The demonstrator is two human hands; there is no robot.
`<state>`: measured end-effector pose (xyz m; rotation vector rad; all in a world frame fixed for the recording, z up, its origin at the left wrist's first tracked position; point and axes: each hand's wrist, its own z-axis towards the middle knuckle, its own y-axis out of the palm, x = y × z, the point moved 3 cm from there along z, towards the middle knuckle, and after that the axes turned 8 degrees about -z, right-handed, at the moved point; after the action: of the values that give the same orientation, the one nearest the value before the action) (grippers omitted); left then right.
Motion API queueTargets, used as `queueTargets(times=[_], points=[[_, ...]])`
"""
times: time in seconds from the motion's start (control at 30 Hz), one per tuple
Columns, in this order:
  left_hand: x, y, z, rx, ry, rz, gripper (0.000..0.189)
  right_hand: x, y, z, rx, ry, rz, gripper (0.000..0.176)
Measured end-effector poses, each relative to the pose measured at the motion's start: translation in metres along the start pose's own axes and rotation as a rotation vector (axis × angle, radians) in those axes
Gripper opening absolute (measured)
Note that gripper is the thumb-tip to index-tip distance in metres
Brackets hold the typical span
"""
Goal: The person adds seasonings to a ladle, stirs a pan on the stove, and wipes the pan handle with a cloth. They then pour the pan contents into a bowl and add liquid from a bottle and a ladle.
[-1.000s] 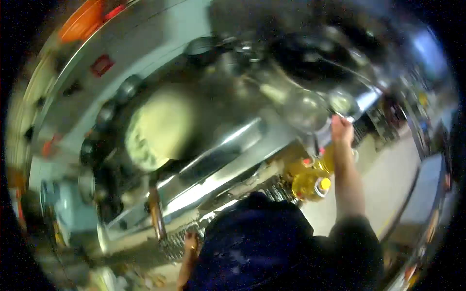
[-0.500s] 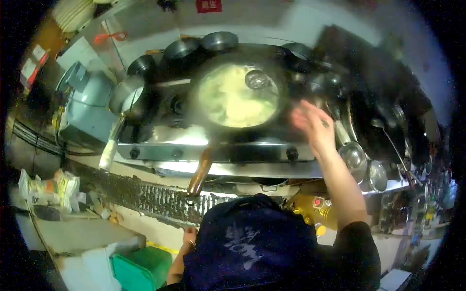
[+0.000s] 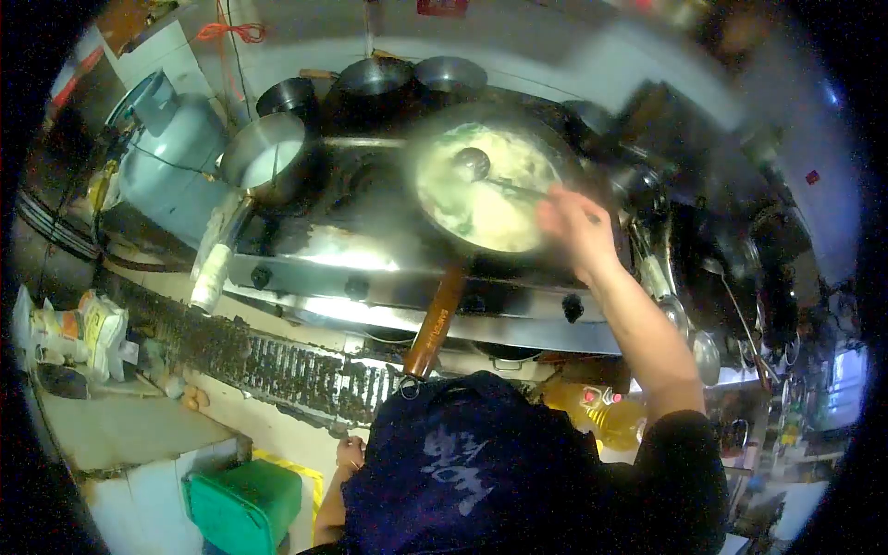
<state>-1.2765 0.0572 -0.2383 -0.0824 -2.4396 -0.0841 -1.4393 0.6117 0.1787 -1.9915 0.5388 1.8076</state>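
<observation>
One ladle (image 3: 474, 163), shaft clasped in closed right hand (image 3: 575, 225), bowl dipped in pale soup (image 3: 486, 215), long reach likely sparing the hand heat; wok (image 3: 411, 185) on stove (image 3: 370, 264), wooden handle (image 3: 435, 319) toward body, probably for ready grasp; left hand (image 3: 350, 453) low at waist, grip unreadable; spare pots (image 3: 370, 79) behind.

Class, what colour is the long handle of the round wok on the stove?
The long wok handle is orange-brown; head view.

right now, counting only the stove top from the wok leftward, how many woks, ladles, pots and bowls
wok: 1
ladle, in the right hand: 1
big pot: 1
back bowls: 3
total: 6, leaving out the blurred right end
</observation>
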Motion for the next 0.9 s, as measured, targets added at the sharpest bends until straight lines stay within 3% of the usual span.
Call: queueTargets(times=[0.07,0.1,0.2,0.33,0.43,0.53,0.63,0.9], points=[[-0.026,-0.019,0.049,-0.502,-0.325,-0.842,0.023,-0.001,0.002,-0.004,0.023,0.037,0.07,0.03],[-0.001,-0.011,0.037,-0.079,-0.081,-0.268,0.02,-0.002,0.002,-0.007,0.036,0.055,0.105,0.03],[0.001,-0.029,0.076,-0.188,-0.259,-0.354,0.018,-0.007,-0.005,-0.019,0.037,0.103,0.161,0.03],[0.023,-0.028,0.082,-0.126,-0.257,-0.279,0.019,-0.014,-0.018,-0.042,0.025,0.134,0.041,0.03],[0.037,-0.022,0.083,-0.13,-0.36,-0.343,0.017,-0.033,-0.019,-0.065,0.005,0.199,-0.109,0.03],[0.037,-0.016,0.084,-0.256,-0.4,-0.457,0.013,-0.024,-0.029,-0.07,-0.053,0.15,-0.131,0.03],[0.048,-0.007,0.08,-0.181,-0.452,-0.317,0.011,-0.029,-0.024,-0.073,-0.07,0.131,-0.17,0.031],[0.049,-0.007,0.088,-0.12,-0.376,-0.297,0.011,-0.015,0.001,-0.052,-0.11,0.175,-0.022,0.028]])
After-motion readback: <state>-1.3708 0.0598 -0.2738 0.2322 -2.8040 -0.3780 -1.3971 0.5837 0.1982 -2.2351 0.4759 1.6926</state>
